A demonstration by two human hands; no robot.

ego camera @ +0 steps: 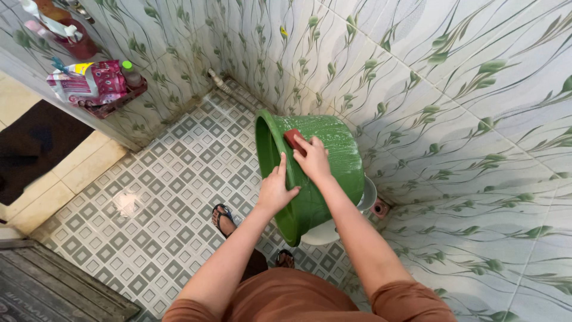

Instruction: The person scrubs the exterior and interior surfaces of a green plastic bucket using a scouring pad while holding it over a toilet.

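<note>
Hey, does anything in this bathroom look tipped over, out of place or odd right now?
Yes: the green bucket lies tipped on its side, resting on a white object by the wall, its outside streaked with whitish suds. The left hand grips its rim; the right hand presses a red sponge to it.

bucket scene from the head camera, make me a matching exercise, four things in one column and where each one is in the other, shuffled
Things:
1. red sponge
2. left hand
3. wall shelf
4. sandal

Places:
A. on the patterned floor tiles, under the left arm
B. gripping the rim of the green bucket
C. fixed to the tiled wall, upper left, holding packets and bottles
D. pressed against the bucket's soapy side under the right hand

Pairs: 1-D, 2-B, 3-C, 4-A
</note>
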